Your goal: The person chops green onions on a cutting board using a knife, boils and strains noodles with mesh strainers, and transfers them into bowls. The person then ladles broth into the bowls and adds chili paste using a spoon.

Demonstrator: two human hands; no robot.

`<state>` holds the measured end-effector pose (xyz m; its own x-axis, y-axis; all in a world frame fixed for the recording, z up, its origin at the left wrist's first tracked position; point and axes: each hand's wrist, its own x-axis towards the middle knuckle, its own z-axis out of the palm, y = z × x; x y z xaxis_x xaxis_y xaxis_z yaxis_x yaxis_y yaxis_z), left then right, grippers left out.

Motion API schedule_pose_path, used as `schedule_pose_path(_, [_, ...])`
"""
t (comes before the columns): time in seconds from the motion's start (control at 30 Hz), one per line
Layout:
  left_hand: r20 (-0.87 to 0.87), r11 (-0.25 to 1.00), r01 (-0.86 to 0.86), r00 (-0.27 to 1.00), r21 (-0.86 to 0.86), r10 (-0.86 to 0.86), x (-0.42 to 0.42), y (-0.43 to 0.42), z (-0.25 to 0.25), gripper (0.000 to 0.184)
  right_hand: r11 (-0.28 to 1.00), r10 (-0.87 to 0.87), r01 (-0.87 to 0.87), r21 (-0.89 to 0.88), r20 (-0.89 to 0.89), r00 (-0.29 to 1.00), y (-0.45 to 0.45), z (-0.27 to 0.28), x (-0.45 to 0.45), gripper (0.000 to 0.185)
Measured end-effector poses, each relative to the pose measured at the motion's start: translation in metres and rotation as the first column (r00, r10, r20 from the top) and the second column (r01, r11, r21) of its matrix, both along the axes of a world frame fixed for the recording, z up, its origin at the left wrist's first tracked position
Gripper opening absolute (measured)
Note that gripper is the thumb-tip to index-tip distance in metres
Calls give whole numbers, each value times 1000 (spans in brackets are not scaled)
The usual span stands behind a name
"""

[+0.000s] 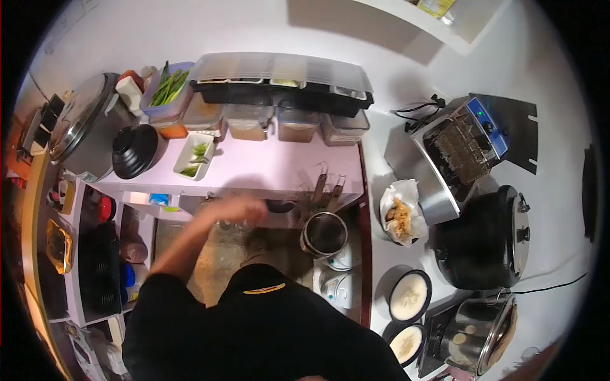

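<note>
My left hand (244, 209) reaches out over the floor gap in front of the pink counter, just below its edge. Motion blurs it, so its fingers and anything in them cannot be made out. A dark round object (279, 206) lies close to its right, on or under the counter edge. Further right, several long-handled tools (327, 190) hang by the counter above a metal pot (324, 234). My right hand does not show. On the counter above my left hand stands a white divided dish (193, 156) with chopped greens.
Lidded tubs (249, 122) and a black condiment tray (279, 94) line the counter. On the right stand a fryer (426, 171), a paper-lined bowl of fried food (400, 216), a black soup warmer (473, 241), two bowls of white food (410, 297) and a steel pot (470, 336).
</note>
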<state>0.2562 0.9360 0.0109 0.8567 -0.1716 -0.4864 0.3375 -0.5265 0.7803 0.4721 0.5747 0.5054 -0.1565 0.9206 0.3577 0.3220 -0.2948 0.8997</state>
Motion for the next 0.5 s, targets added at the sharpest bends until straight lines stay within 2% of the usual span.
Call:
schedule_pose_path(0.03, [242, 985, -44, 967, -166, 84, 20, 17, 27, 17, 995, 88, -90, -49, -50, 995, 27, -23, -3, 27])
schedule_pose_path(0.07, [613, 947, -242, 788, 211, 64, 36, 30, 59, 12, 981, 163, -172, -90, -102, 981, 53, -48, -6, 26])
schedule_pose_path(0.1, [884, 922, -348, 468, 168, 16, 65, 59, 62, 10, 964, 220, -241, -116, -167, 961, 78, -73, -9, 24])
schedule_pose_path(0.13, [911, 815, -485, 395, 317, -119, 83, 78, 94, 11, 947, 268, -304, -108, -260, 928, 108, -108, -8, 22])
schedule_pose_path(0.17, [891, 724, -578, 440, 375, -110, 102, 98, 106, 15, 941, 280, -329, -77, -369, 886, 135, -137, -5, 21])
schedule_pose_path(0.2, [891, 644, -623, 388, 443, -237, 119, 121, 110, 21, 940, 307, -341, 33, -519, 797, 164, -173, -8, 16])
schedule_pose_path(0.23, [839, 583, -607, 440, 541, -321, 139, 146, 109, 25, 964, 243, -247, 97, -694, 678, 188, -204, -9, 12])
schedule_pose_path(0.27, [774, 513, -581, 491, 633, -400, 155, 166, 106, 30, 966, 240, -217, 139, -793, 560, 212, -231, -4, 10])
schedule_pose_path(0.33, [471, 395, -296, 739, 870, -482, 172, 187, 113, 38, 981, 191, -113, 159, -899, 395, 254, -289, 9, 10])
schedule_pose_path(0.37, [464, 401, -287, 749, 870, -472, 177, 195, 112, 38, 989, 136, -98, 112, -950, 282, 272, -314, 12, 12])
schedule_pose_path(0.4, [435, 419, -218, 720, 881, -541, 180, 204, 112, 40, 990, 133, -70, 124, -981, 139, 290, -340, 10, 11])
schedule_pose_path(0.43, [408, 431, -149, 681, 890, -608, 183, 210, 111, 42, 997, 10, -79, 0, -993, 120, 306, -355, 1, 12])
schedule_pose_path(0.47, [404, 434, -140, 686, 890, -606, 185, 213, 111, 42, 976, 118, -187, 111, -993, 25, 320, -372, -10, 13])
schedule_pose_path(0.5, [402, 422, -142, 663, 896, -632, 185, 215, 109, 42, 987, 74, -134, 84, -995, -74, 333, -389, -26, 14])
